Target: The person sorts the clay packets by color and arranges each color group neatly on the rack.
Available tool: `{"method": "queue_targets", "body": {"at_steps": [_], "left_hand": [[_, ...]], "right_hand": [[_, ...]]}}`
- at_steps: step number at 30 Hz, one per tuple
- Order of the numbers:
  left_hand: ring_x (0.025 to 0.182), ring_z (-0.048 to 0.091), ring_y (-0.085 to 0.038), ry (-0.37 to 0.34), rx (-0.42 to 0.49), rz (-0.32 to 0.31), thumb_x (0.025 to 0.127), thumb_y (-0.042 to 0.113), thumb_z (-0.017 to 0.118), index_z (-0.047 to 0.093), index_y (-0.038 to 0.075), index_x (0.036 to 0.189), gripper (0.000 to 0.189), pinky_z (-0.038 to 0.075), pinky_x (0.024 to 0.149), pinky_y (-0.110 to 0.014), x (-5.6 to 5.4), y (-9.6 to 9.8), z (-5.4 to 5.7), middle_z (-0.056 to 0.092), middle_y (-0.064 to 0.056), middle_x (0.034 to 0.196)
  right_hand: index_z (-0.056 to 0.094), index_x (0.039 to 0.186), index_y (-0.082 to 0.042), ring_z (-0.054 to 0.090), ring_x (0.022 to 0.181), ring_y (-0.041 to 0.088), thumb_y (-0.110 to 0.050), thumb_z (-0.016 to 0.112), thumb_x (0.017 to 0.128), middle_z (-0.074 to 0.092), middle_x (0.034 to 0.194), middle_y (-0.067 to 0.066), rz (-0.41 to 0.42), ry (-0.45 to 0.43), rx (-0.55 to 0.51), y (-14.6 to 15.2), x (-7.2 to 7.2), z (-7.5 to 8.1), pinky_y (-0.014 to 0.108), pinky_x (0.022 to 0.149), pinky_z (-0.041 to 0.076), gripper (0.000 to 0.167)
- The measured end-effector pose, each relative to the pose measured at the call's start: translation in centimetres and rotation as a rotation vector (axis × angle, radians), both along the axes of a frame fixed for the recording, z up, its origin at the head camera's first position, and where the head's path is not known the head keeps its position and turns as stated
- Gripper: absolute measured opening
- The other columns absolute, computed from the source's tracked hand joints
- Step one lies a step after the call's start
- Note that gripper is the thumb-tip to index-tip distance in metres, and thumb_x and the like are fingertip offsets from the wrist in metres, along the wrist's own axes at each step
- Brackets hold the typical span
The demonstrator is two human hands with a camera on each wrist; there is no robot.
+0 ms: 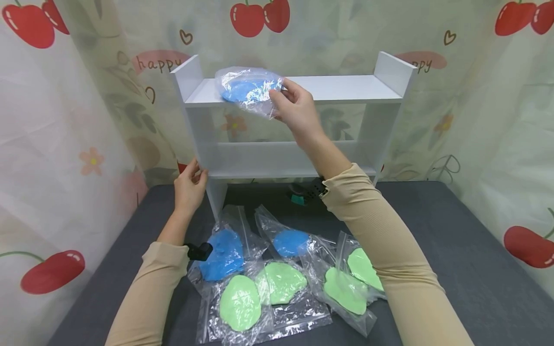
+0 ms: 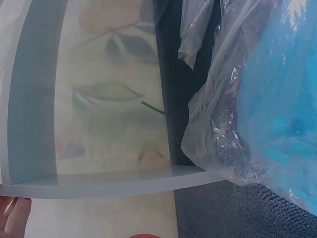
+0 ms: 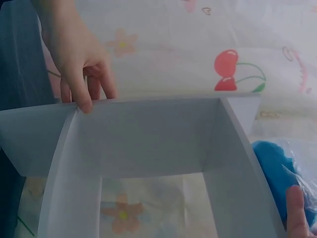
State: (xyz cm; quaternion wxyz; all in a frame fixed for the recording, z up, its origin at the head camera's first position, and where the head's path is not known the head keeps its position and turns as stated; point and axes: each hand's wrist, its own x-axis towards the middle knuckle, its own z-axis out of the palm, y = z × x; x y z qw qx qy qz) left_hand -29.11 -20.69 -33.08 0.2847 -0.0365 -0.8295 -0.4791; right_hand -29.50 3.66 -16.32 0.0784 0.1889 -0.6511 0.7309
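Observation:
Above the left part of the white shelf's top board (image 1: pixel 346 89), my right hand (image 1: pixel 296 108) pinches the right end of a clear plastic bag with a flat blue clay-like lump (image 1: pixel 246 90) in it. Whether the bag touches the board I cannot tell. My left hand (image 1: pixel 190 187) holds the shelf's left side panel (image 3: pixel 148 134) near the middle board, thumb at the front edge and fingers on the outer side, as the right wrist view shows. A fingertip (image 3: pixel 295 208) of my right hand shows there beside the blue lump (image 3: pixel 271 163). Only fingertips (image 2: pixel 17 215) of my left hand appear in the left wrist view.
Several clear zip bags lie overlapping on the dark table (image 1: pixel 437 250) before the shelf, holding blue lumps (image 1: pixel 222 254) and green lumps (image 1: pixel 240 302). One blue bag (image 2: pixel 277 109) lies close to the shelf's left leg. Printed curtains (image 1: pixel 329 33) hang behind and at both sides.

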Motion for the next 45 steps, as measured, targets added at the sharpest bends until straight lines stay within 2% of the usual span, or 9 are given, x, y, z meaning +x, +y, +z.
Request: {"method": "queue_targets", "body": {"at_steps": [7, 14, 17, 21, 27, 30, 33, 37, 45], "left_hand": [[0.111, 0.060, -0.039, -0.029, 0.009, -0.001, 0.094, 0.008, 0.052, 0.042, 0.009, 0.141, 0.049, 0.051, 0.090, -0.045, 0.0, 0.0, 0.0, 0.052, -0.025, 0.133], [0.111, 0.060, -0.039, -0.032, 0.008, -0.001, 0.094, 0.008, 0.052, 0.041, 0.010, 0.142, 0.049, 0.052, 0.090, -0.045, 0.0, 0.0, -0.1, 0.052, -0.025, 0.132], [0.110, 0.060, -0.039, -0.030, 0.004, -0.004, 0.094, 0.009, 0.052, 0.041, 0.009, 0.142, 0.049, 0.052, 0.089, -0.045, 0.0, 0.0, -0.1, 0.052, -0.025, 0.132], [0.110, 0.060, -0.039, -0.033, 0.004, -0.008, 0.094, 0.009, 0.052, 0.041, 0.010, 0.142, 0.049, 0.052, 0.090, -0.045, 0.0, -0.1, -0.1, 0.051, -0.025, 0.133], [0.110, 0.060, -0.039, -0.025, 0.005, -0.017, 0.094, 0.008, 0.052, 0.042, 0.012, 0.142, 0.049, 0.052, 0.089, -0.044, 0.1, -0.1, -0.2, 0.052, -0.025, 0.132], [0.110, 0.060, -0.039, -0.017, 0.003, -0.016, 0.094, 0.008, 0.052, 0.043, 0.012, 0.141, 0.049, 0.052, 0.089, -0.044, 0.1, -0.1, -0.1, 0.053, -0.025, 0.131], [0.110, 0.060, -0.039, -0.010, 0.002, -0.011, 0.093, 0.007, 0.052, 0.044, 0.012, 0.141, 0.048, 0.052, 0.089, -0.044, 0.1, -0.1, -0.1, 0.054, -0.026, 0.130], [0.110, 0.060, -0.039, -0.005, 0.003, -0.007, 0.093, 0.006, 0.052, 0.044, 0.011, 0.140, 0.048, 0.052, 0.089, -0.044, 0.2, 0.0, 0.0, 0.054, -0.026, 0.129], [0.110, 0.060, -0.039, 0.004, 0.001, -0.004, 0.093, 0.005, 0.053, 0.044, 0.010, 0.140, 0.049, 0.052, 0.089, -0.043, 0.1, 0.0, 0.0, 0.055, -0.026, 0.128]], "right_hand": [[0.051, 0.132, -0.003, 0.061, 0.091, 0.014, -0.008, 0.059, 0.089, 0.058, 0.105, 0.012, -0.084, 0.050, 0.101, -0.9, -0.3, 0.1, 0.027, 0.079, 0.057, 0.044], [0.057, 0.123, -0.001, 0.060, 0.083, 0.013, -0.008, 0.065, 0.084, 0.056, 0.092, 0.007, -0.136, 0.076, 0.141, -2.3, -0.7, 0.2, 0.023, 0.071, 0.057, 0.041], [0.057, 0.125, -0.001, 0.061, 0.086, 0.014, -0.011, 0.066, 0.085, 0.058, 0.096, 0.009, -0.126, 0.086, 0.176, -2.8, -0.6, 0.3, 0.023, 0.069, 0.057, 0.043], [0.053, 0.131, -0.004, 0.062, 0.094, 0.015, -0.016, 0.063, 0.089, 0.062, 0.111, 0.015, -0.071, 0.097, 0.242, -3.2, -0.5, 0.2, 0.025, 0.072, 0.058, 0.045], [0.046, 0.139, -0.006, 0.060, 0.093, 0.014, -0.017, 0.057, 0.092, 0.062, 0.120, 0.014, -0.027, 0.108, 0.332, -3.7, -0.2, 0.2, 0.032, 0.078, 0.057, 0.049], [0.045, 0.139, -0.005, 0.061, 0.099, 0.016, -0.015, 0.057, 0.092, 0.061, 0.119, 0.016, -0.023, 0.121, 0.352, -4.1, -0.2, 0.4, 0.036, 0.081, 0.057, 0.049], [0.045, 0.138, -0.003, 0.063, 0.101, 0.020, -0.013, 0.057, 0.091, 0.061, 0.114, 0.018, -0.027, 0.131, 0.364, -4.4, -0.3, 0.5, 0.032, 0.078, 0.057, 0.050], [0.045, 0.139, -0.004, 0.063, 0.096, 0.020, -0.013, 0.060, 0.090, 0.058, 0.109, 0.018, -0.053, 0.142, 0.412, -4.8, -0.3, 0.7, 0.024, 0.073, 0.057, 0.052], [0.044, 0.139, -0.005, 0.060, 0.086, 0.016, -0.015, 0.062, 0.089, 0.057, 0.106, 0.016, -0.067, 0.156, 0.472, -5.2, -0.2, 0.8, 0.022, 0.070, 0.057, 0.054]]}}
